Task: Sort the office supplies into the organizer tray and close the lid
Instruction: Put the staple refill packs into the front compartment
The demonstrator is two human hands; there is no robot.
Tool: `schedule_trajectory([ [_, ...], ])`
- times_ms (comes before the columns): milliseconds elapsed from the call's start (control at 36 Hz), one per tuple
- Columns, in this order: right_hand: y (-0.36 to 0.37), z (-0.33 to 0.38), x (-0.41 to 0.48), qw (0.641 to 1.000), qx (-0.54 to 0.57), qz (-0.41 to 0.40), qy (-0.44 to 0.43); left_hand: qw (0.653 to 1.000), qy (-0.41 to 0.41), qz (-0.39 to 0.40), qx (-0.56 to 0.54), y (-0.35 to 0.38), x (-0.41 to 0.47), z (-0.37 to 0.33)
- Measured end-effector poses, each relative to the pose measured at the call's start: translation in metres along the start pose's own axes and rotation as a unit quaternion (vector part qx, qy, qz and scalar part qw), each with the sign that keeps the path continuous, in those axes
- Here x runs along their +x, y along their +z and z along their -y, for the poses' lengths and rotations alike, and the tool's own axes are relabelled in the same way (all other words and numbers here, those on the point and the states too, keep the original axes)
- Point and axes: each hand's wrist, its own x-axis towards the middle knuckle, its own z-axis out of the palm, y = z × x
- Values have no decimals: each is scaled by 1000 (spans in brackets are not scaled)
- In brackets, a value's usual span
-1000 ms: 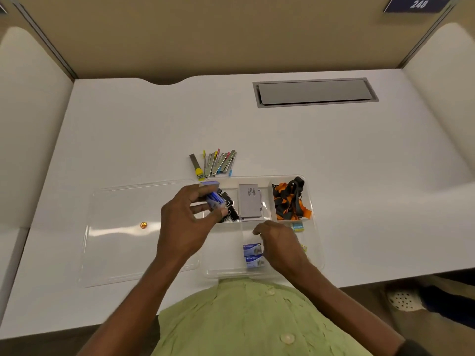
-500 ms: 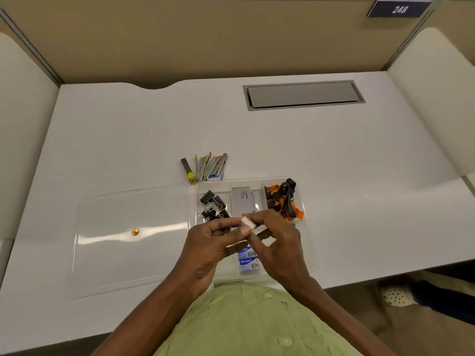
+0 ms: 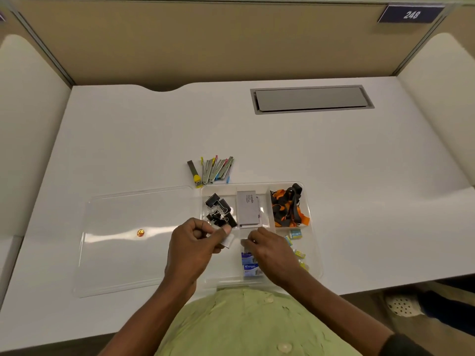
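Pinching small white box (image 3: 228, 240) in left hand (image 3: 195, 242) alone now; right hand (image 3: 272, 250), freed, fingers curled empty, reaching toward blue staple boxes (image 3: 249, 263) in clear compartmented plastic tray (image 3: 314, 242).

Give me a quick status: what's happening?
Left hand pinching small white box. Right hand reaching into tray. Lid open; knife blades still outside.

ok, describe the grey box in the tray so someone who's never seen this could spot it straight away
On the white desk, find the clear plastic organizer tray at the near edge, right of its flat open lid. Look along its far row: the flat grey rectangular box fills the middle compartment. Black binder clips lie left of it, orange-and-black lanyards right; it alone is plain grey with small print.
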Motion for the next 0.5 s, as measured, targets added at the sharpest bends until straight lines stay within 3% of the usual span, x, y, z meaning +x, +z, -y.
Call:
schedule_trajectory([
  [333,-3,-1,-14,979,61,79,180,1000,-12,12,11,3,-4,10],
  [500,11,8,-10,966,15,182,185,1000,-15,25,9,6,1,10],
])
